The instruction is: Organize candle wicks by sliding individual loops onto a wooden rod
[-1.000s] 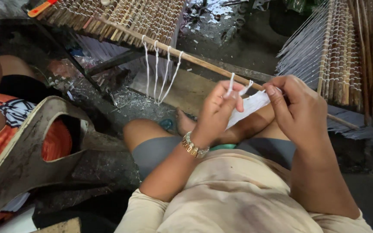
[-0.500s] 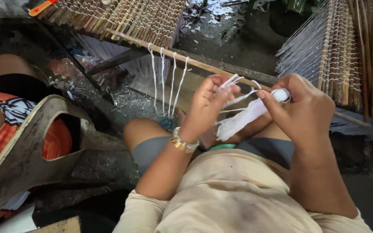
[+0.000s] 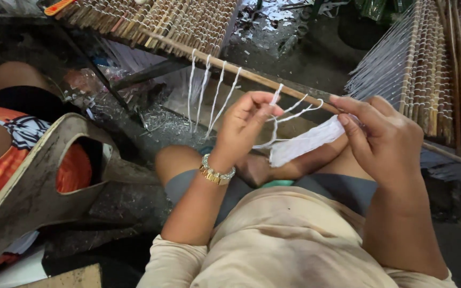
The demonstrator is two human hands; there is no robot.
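**Strand pulled out of the bundle, loop opening at the stick**

Left hand [image 3: 244,128] is now higher and further left than half a second ago, fingers pinched shut on a single white string [image 3: 289,113]. Grip is tight, thumb against fingertips, with nothing else in it.

Right hand [image 3: 385,141] holds the white string bundle [image 3: 308,144] closed between thumb and fingers. A second ago the bundle was tucked close between both hands; now it sits stretched flat and angled down-left from the right grip, with the loose end near the knee.

What changed:
- The gap between the hands has widened, and thin strands now run taut from the bundle to the left grip.
- The strand crosses over the bamboo stick [image 3: 252,76] just left of the right hand. A small loop shows there, looser than before.
- The four earlier ties [image 3: 209,88] hang from the stick further left, unchanged apart from camera shift.

My read: one strand is being separated from the supply and drawn around the stick, so this is the fifth or sixth tie mid-formation, not cinched yet.

The stick spans between the woven slat mat [image 3: 188,21] at upper left and a second mat [image 3: 433,69] at right. Another person's leg and an orange cloth [image 3: 70,170] sit at far left, not involved.
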